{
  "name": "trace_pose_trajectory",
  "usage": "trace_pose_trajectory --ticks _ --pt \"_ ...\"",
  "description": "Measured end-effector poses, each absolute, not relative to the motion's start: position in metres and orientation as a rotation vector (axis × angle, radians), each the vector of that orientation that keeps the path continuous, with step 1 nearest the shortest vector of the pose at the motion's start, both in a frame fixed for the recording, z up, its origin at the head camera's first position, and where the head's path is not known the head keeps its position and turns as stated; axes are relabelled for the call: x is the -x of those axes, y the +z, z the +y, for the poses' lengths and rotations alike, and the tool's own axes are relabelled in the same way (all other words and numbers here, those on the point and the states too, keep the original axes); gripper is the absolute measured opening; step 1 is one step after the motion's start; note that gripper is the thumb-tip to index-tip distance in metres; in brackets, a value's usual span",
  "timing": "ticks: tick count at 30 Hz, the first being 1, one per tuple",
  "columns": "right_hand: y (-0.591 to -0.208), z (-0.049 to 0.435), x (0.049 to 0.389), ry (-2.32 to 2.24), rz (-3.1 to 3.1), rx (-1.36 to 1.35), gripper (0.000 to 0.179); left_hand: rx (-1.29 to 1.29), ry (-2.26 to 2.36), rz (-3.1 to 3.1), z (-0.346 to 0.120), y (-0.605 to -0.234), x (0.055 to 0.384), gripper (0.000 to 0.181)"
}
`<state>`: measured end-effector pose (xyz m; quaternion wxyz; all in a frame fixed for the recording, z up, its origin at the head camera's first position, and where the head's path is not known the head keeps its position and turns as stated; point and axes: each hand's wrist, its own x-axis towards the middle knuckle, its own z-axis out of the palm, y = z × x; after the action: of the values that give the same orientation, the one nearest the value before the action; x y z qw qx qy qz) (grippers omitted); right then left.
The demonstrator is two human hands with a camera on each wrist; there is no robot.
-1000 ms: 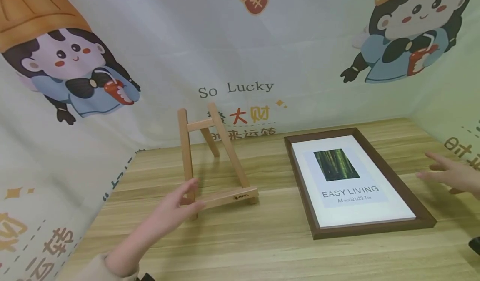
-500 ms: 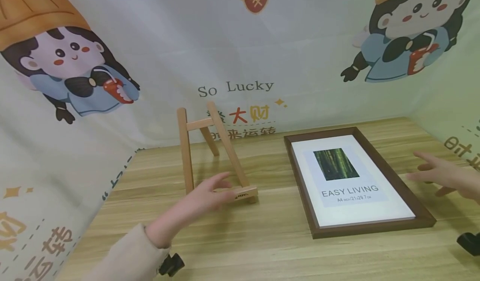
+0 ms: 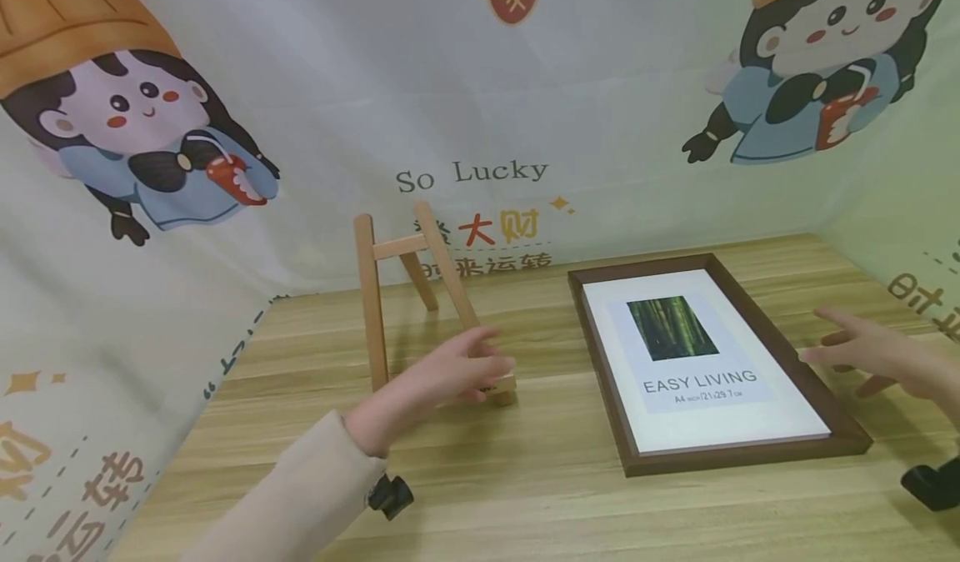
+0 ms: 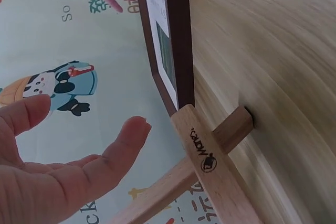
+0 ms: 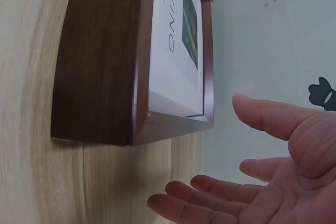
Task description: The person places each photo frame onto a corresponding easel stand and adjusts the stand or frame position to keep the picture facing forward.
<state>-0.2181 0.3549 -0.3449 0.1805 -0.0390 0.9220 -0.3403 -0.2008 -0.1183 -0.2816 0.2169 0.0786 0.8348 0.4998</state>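
Note:
A small wooden tabletop easel (image 3: 369, 303) stands left of centre on the table. My left hand (image 3: 442, 374) hovers in front of its lower ledge, fingers extended to the right, holding nothing. In the left wrist view the ledge (image 4: 202, 150) with its printed logo shows just beyond the fingertips. To the right a dark brown picture frame (image 3: 618, 429) lies flat, its white insert reading "EASY LIVING" under a green forest picture. Beside its right edge is my right hand (image 3: 877, 353), fingers spread and holding nothing. In the right wrist view that hand's thumb and fingers part near the frame's side (image 5: 94, 72).
The wood-grain table (image 3: 525, 504) runs back to a pale printed cloth (image 3: 337, 87) hung behind and at the sides. Black wrist devices show at the left wrist (image 3: 390, 495) and the right wrist (image 3: 930, 485).
My left hand has moved rightward along the easel's ledge toward the picture frame. The right hand has shifted a little left, closer to the frame's right edge. Easel and frame stay put.

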Motion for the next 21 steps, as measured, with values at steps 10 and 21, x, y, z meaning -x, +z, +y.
trace_pose_trajectory --ticks 10,21 --pt "-0.342 0.350 0.220 -0.959 2.592 0.143 0.087 -0.261 1.304 2.306 -0.097 -0.291 0.218 0.065" --pt "-0.342 0.347 0.225 -0.944 2.580 0.114 0.088 -0.273 1.299 2.267 -0.067 -0.296 0.230 0.066"
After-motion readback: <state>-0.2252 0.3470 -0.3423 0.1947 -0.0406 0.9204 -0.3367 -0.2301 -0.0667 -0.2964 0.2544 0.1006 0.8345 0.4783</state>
